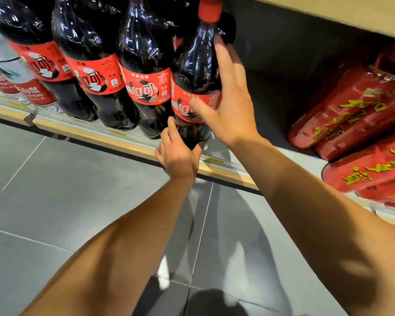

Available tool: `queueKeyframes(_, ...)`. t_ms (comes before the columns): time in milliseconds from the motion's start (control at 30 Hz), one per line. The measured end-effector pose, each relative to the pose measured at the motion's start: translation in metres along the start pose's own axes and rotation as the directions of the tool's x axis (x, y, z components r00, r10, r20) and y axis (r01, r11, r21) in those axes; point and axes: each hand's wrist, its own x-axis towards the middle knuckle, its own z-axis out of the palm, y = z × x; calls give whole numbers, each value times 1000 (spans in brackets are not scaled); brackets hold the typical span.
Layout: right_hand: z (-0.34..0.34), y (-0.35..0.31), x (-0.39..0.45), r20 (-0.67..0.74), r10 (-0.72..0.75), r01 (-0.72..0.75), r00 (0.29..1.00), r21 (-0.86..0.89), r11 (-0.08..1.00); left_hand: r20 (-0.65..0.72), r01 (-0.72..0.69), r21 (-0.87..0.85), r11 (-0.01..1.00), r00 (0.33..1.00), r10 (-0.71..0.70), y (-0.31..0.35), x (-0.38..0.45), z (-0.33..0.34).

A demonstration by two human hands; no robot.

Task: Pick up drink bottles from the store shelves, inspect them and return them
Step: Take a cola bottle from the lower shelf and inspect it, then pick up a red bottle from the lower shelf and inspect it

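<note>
The cola bottle (197, 71), dark glossy plastic with a red cap and red label, stands at the right end of its row on the shelf (132, 145), its base cupped in the curled fingers of my left hand (180, 153) while my right hand (226, 99) lies against its side, fingers straight, thumb on the label. Three more like it stand in the front row to its left, beside clear water bottles (27, 92). Three red foil packs (356, 110) with yellow lettering lie to the right.
</note>
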Motion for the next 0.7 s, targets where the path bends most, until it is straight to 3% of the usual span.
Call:
queueKeyframes(200,-26,9,-46,152,95,-79,984,-110,991,171,-121,-35,992,977,125,-7,-17,-40)
queueKeyframes(433,-85,41,-106,178,229,-170,957,-297,940,286,-319,-55,946,903,321,20,-68,-43)
queueKeyframes(533,-131,62,-137,124,304,-242,945,-360,901,354,-436,-43,899,835,422,54,-96,-28)
queueKeyframes(700,-232,99,-212,-14,492,-462,871,-367,807,502,-662,-16,749,643,578,134,-163,8)
